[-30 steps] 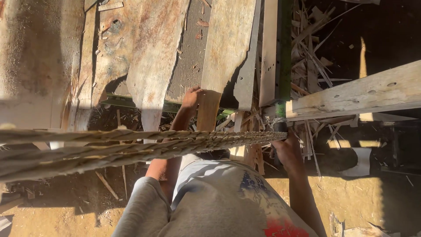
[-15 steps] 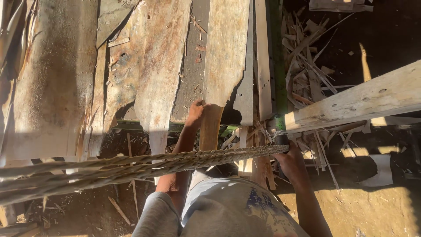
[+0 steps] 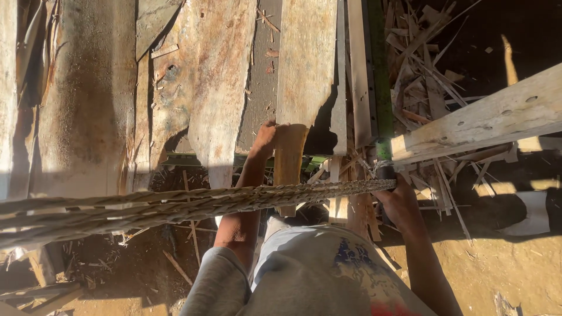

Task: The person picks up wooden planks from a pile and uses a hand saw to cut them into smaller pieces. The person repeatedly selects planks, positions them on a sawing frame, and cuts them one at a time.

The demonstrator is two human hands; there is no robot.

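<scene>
Weathered wooden slabs [image 3: 88, 99] fill the upper left of the view, rough and stained, lying side by side on a green metal frame [image 3: 374, 70]. A thick twisted rope [image 3: 175, 205] runs across the picture below them, from the left edge toward the frame's lower corner.

Left of that frame, the left hand [image 3: 264, 137] is closed around the lower end of a narrow plank [image 3: 304, 76], fingers wrapped on its edge where the wood narrows to a worn, orange-lit tip. The plank lies lengthwise among the other boards, its near end overhanging the frame's crossbar, so it looks only partly drawn out or pushed in; most of its length rests on the stack.

Just below the frame's corner, the right hand [image 3: 398, 202] sits at the rope's end; its fingers are in shadow, and I cannot tell whether it grips.

Right of the frame, a pale beam [image 3: 486, 117] with holes slants over a heap of wood offcuts [image 3: 427, 64] and sandy ground.
</scene>
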